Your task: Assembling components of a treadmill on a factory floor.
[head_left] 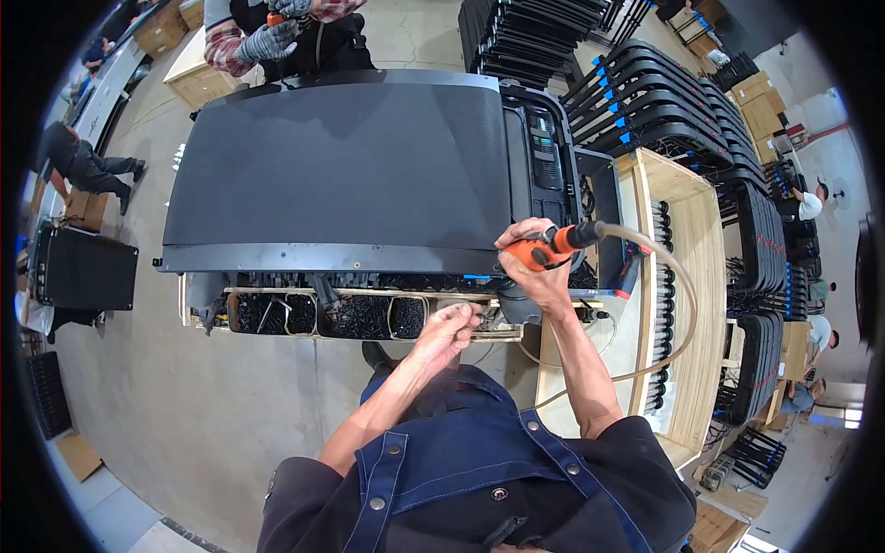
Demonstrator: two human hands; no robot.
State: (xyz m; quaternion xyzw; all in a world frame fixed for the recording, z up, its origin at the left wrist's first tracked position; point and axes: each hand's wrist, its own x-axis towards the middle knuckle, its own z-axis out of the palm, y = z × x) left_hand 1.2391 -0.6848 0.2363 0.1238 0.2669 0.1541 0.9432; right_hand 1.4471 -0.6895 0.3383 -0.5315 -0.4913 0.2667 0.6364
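Note:
My right hand is wrapped round an orange and black air screwdriver, held over the near right corner of a black treadmill deck. A clear hose curves away from the tool to the right. Lower and further left, my left hand has its fingertips pinched together beside the small-parts tray. What they hold, if anything, is too small to make out. Dark screws fill the compartments of the wooden tray along the deck's near side.
A wooden crate with a row of black cylindrical parts stands at right, a red and black tool near its edge. Black frames are stacked behind. Across the deck stands a person with grey gloves. Others work further off.

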